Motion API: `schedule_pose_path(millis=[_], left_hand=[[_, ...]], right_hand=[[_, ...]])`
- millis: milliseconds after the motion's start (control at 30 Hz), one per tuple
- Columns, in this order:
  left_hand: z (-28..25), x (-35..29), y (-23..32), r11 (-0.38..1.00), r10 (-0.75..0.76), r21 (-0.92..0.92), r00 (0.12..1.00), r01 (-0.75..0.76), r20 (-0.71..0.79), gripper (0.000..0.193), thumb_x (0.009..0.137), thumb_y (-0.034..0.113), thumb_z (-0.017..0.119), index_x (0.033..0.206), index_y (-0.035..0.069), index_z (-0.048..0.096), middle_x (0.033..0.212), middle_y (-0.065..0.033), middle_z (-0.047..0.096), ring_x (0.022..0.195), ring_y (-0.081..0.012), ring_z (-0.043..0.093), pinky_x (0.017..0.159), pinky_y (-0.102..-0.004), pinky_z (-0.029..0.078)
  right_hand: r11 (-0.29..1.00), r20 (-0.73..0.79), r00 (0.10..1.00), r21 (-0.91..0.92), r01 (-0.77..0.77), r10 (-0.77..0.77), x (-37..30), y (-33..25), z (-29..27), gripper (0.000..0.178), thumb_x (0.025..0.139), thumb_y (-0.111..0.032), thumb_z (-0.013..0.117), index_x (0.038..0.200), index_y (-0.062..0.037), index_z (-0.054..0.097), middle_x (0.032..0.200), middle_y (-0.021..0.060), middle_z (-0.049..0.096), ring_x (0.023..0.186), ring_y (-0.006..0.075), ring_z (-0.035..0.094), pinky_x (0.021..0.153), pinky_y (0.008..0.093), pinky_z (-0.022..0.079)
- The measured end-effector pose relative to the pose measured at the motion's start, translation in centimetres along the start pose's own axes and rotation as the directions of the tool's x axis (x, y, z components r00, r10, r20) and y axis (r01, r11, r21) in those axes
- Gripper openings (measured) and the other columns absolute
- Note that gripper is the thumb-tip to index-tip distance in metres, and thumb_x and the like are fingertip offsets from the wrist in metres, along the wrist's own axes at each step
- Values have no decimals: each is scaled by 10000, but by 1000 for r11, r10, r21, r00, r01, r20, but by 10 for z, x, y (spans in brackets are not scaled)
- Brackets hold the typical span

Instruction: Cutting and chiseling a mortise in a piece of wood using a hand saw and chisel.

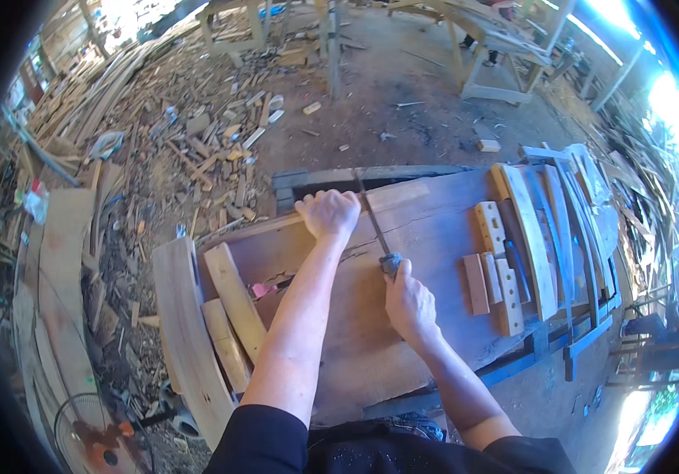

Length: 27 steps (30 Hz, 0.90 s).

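In my right hand (412, 306) is the dark handle of a long, narrow-bladed hand tool (376, 223). Its thin blade points away from me and crosses a pale wooden board (404, 194) along the far side of the workbench. Whether the blade is a file or a saw cannot be made out. My left hand (329, 213) is closed over that board, just left of the blade, with its fingertips hidden. On the broad brown bench top (363, 340), a pink-handled tool (260, 291) lies beside my left forearm.
Planks (189, 332) lie along the bench's left end. Drilled wooden blocks (491, 227) and long boards (529, 237) occupy its right side. Wood scraps (221, 150) litter the ground beyond. An orange fan (102, 450) is at lower left, and a wooden trestle (497, 91) stands farther off.
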<state>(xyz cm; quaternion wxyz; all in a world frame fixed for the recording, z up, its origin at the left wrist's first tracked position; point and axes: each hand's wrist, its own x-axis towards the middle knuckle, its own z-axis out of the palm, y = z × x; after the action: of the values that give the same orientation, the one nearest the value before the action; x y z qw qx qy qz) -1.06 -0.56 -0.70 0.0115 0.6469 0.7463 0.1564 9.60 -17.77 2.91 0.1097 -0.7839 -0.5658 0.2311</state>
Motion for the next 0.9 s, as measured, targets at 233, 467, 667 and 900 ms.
schedule_pose_path(millis=[233, 467, 667, 900], left_hand=[[1, -3, 15, 999, 38, 35, 999, -38, -1, 451, 862, 324, 388, 792, 54, 742, 880, -136, 717, 906, -306, 644, 881, -494, 392], [2, -3, 0, 996, 82, 47, 995, -80, -49, 413, 863, 313, 409, 840, 70, 742, 938, -111, 711, 916, -276, 619, 887, -493, 369], [-8, -1, 11, 999, -11, 31, 997, 9, 81, 432, 872, 319, 399, 868, 62, 746, 970, -113, 718, 990, -282, 620, 958, -510, 350], [0, 2, 2, 999, -12, 40, 999, 10, 47, 430, 853, 317, 407, 841, 53, 746, 919, -128, 723, 943, -286, 639, 940, -494, 365]], right_hand=[[996, -130, 991, 78, 50, -39, 45, -15, 0, 237, 965, -248, 487, 1064, -41, 424, 835, 241, 682, 835, 415, 673, 766, 501, 518], [983, -143, 984, 134, 127, -108, 50, -15, 14, 279, 964, -280, 491, 1054, -32, 399, 786, 263, 664, 764, 445, 661, 713, 540, 506], [975, -158, 979, 162, 152, -127, 55, -10, 10, 269, 970, -281, 481, 1052, -38, 399, 800, 263, 665, 785, 446, 660, 720, 544, 500], [999, 34, 998, 32, 43, -44, -9, 1, -1, 213, 977, -249, 455, 1058, -61, 400, 823, 239, 678, 807, 412, 674, 750, 508, 514]])
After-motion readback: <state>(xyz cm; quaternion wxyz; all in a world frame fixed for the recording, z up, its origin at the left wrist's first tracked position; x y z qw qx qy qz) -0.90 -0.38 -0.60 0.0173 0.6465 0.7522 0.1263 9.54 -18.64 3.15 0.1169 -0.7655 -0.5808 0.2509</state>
